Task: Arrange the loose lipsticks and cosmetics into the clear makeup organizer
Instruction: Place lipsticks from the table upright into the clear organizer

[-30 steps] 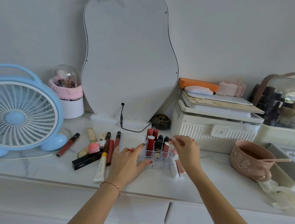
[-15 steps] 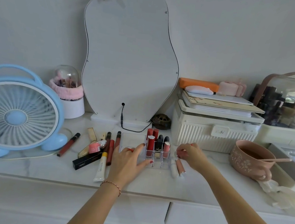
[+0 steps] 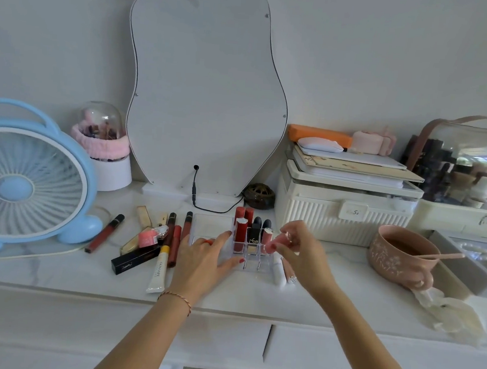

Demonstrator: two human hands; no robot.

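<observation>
Head view: a pink lipstick (image 3: 279,241) is pinched between thumb and fingertips of the right hand (image 3: 301,255), tilted just above the right edge of the clear makeup organizer (image 3: 246,253). The left hand (image 3: 201,261) is laid flat with fingers spread on the organizer's left side, nothing gripped. 6 lipsticks are stood upright in its slots. "SKIN" can be read on a white tube (image 3: 158,271) lying at left.

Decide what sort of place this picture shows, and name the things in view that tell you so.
Most likely a dressing table in a home. A curvy standing mirror leans at the wall, lipsticks stand in a clear makeup organizer with more cosmetics lying loose beside it, and a clear case of bottles sits to the right.
</observation>
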